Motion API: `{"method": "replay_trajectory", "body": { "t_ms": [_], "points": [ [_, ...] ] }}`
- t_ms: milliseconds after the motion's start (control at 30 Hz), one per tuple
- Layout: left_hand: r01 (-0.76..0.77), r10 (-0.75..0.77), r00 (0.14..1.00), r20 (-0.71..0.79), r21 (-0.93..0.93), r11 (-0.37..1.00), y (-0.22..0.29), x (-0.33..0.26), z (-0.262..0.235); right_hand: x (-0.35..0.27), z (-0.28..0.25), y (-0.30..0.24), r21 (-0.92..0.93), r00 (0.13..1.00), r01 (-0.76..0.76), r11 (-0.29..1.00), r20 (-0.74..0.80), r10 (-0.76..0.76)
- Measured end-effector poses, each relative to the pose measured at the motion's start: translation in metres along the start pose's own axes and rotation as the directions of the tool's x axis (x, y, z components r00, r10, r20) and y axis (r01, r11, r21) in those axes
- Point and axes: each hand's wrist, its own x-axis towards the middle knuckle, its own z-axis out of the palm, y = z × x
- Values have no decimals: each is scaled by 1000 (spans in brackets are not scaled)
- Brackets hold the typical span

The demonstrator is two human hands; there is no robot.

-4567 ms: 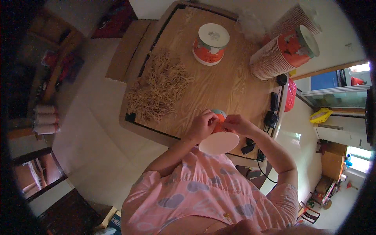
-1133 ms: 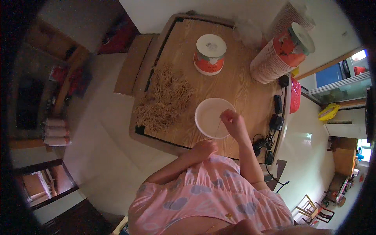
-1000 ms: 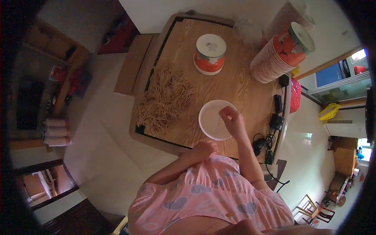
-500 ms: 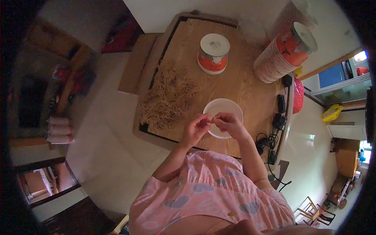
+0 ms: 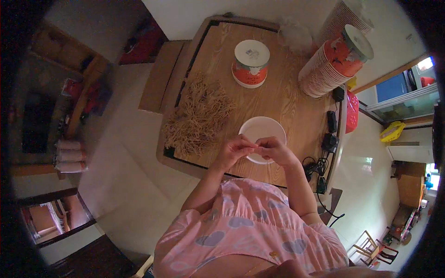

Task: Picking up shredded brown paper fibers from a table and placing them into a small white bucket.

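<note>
Over a round white tub [image 5: 263,126], my left hand [image 5: 235,150] and my right hand [image 5: 273,150] meet at their fingertips. Both are closed in a pinch. Whatever lies between the fingers is too small or hidden to make out. The tub stands on the wooden tabletop near its front edge, and its inside looks pale. To the left of the tub spreads a tangled heap of tan strings [image 5: 199,116]. Farther back, a red and white paper bucket [image 5: 251,65] stands with its pale round end up.
A tall nested stack of paper buckets [image 5: 327,69] stands at the back right, with a clear plastic bag [image 5: 295,34] beside it. Black adapters and cables [image 5: 330,142] lie along the table's right edge. Beyond that edge is a red plastic basket [image 5: 352,113].
My fingertips have drawn together, and the small purplish thing seen at my left fingers is now out of sight. My left hand has turned slightly. The objects on the table stay put.
</note>
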Motion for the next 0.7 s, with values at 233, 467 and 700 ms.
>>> {"method": "replay_trajectory", "body": {
  "t_ms": [233, 467, 700],
  "points": [
    [-93, 84, 984, -158, -51, 994, -17, 7, -1, 3, 13, -7, 74, 979, 80, 994, -195, -64],
    [-87, -25, 952, -304, -351, 932, -11, 10, 9, 7, 21, -13, 9, 939, 69, 998, -337, -62],
    [-178, 163, 969, -188, -70, 981, -23, 14, -3, 9, 24, -10, 64, 950, 90, 994, -306, -66]
  ]
}}
